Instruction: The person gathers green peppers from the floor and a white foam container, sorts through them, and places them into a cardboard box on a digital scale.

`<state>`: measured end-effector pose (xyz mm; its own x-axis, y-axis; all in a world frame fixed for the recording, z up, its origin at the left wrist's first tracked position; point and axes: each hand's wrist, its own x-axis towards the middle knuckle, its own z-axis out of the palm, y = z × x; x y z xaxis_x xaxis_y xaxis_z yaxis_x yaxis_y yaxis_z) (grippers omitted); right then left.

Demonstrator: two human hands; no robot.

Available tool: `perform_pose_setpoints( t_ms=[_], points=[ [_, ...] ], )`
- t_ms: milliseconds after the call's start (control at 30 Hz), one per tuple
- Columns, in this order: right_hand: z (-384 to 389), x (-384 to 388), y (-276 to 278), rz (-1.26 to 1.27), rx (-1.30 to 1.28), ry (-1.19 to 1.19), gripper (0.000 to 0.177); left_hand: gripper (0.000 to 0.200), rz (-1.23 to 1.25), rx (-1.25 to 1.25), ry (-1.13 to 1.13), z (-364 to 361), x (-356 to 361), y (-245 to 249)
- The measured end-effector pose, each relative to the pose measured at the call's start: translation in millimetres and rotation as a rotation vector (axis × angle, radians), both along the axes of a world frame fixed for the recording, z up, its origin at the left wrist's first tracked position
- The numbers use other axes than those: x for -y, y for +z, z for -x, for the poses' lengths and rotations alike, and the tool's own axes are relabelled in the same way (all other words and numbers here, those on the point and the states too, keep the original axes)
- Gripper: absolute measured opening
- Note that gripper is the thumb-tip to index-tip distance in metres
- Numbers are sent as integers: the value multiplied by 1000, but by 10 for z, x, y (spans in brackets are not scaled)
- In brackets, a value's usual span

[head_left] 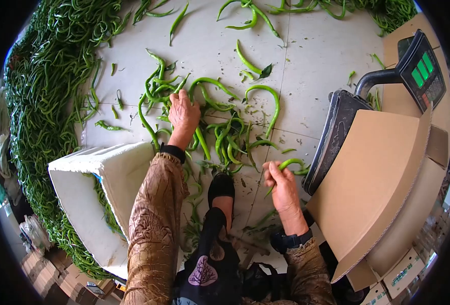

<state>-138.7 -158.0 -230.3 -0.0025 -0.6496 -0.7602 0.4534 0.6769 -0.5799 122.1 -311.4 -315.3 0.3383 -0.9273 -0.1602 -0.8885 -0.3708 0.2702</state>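
Head view: the work in hand appears to be sorting through green peppers by hand, with one pepper held while the other hand is among the rest. The loose peppers lie scattered on the tiled floor, mostly from 10 to 1 o'clock of the picture's centre, and a large heap fills the side from 8 to 11 o'clock. As I judge it, the next move calls for the left fingertips to single out one pepper without dragging its tangled neighbours, while the right hand keeps its hold light enough not to bruise.

The left hand is at 11 o'clock, back upward, fingers bent and pointing toward 12, their tips at the peppers; whether they pinch one, I cannot tell. Its forearm, in a brown sleeve, rises from 7 o'clock.

The right hand, at 4 o'clock, has its fingers curled around a curved green pepper, whose bend sticks out toward 2 o'clock from the hand. Its forearm comes up from 5 o'clock.

A white foam box stands at 8 o'clock, a cardboard box at 4, and a lit scale display at 2.
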Motion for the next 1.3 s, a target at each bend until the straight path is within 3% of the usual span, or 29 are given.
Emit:
perform_pose_setpoints(
  t_ms=[67,167,267,333,400,467,533,600,667,733,767,867,900,1000,1133,1267,1300],
  points=[
    [-2,-80,-53,-33,78,-5,21,37,-9,19,30,-5,112,-97],
    [-48,-111,-53,28,-47,47,24,30,70,-36,144,-36,133,-201],
    [-35,-71,-28,58,-26,31,28,25,281,-389,80,49,-74,-10],
    [-5,5,28,35,-53,55,31,20,122,-736,62,373,-392,546],
    [-2,56,123,21,-21,57,34,20,116,-729,-133,721,-851,865],
    [1,100,203,20,62,33,34,27,206,-724,-568,880,-1244,814],
    [41,34,166,40,-6,15,30,32,119,-888,-606,1011,-1397,970],
    [86,-59,69,126,-106,-91,25,35,90,-878,-434,883,-1382,936],
    [160,-68,125,85,-71,-255,16,33,162,-577,-121,750,-1314,631],
    [288,-135,59,102,-36,-266,16,33,237,-283,-124,561,-1217,202],
    [302,-167,18,104,-65,-248,15,30,142,-253,-198,446,-1256,-20],
    [267,-205,17,146,-169,-246,15,28,-66,-735,-104,602,-1239,161],
    [264,-206,21,136,-184,-240,15,23,-213,-1028,2,628,-1203,359],
    [260,-169,68,109,-204,-217,16,20,-371,-1643,357,553,-1292,337],
    [188,-155,101,96,-166,-118,20,23,-403,-1816,519,582,-1386,473],
    [87,-151,111,90,-130,-2,22,26,-455,-1913,499,614,-1469,435],
    [38,-126,133,75,-138,25,23,25,-512,-1852,382,650,-1473,481]
  ],
)
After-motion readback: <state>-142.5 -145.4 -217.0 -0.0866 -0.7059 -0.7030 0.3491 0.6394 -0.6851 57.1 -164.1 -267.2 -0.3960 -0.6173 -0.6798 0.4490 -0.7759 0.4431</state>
